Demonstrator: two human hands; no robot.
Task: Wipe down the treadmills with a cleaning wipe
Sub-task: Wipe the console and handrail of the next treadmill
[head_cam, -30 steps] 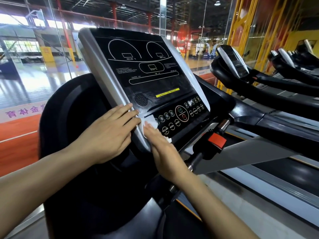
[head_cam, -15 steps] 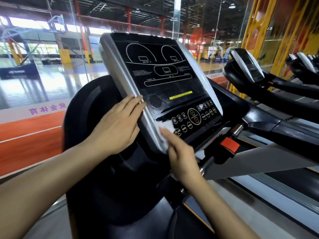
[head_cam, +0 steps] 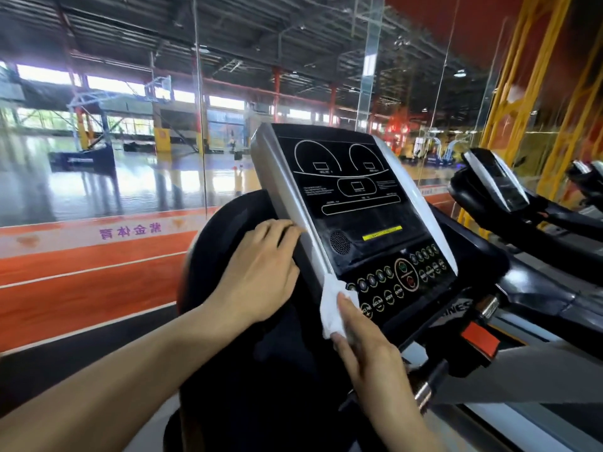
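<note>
Wiping: right hand [head_cam: 368, 350] presses wipe [head_cam: 331, 308] onto console [head_cam: 355, 216], near-left corner, beside the buttons [head_cam: 396, 282]
Right hand: fingers straight and together, flat on wipe
Wipe: white, crumpled, over silver edge [head_cam: 293, 203] and lowest button row, partly under fingers
Left hand: [head_cam: 261, 275] rests on black shroud [head_cam: 215, 256] left of console, fingertips curled over at silver edge, holding nothing
Right, far: second treadmill [head_cam: 496, 181]
Near right: red clip [head_cam: 479, 340]
</note>
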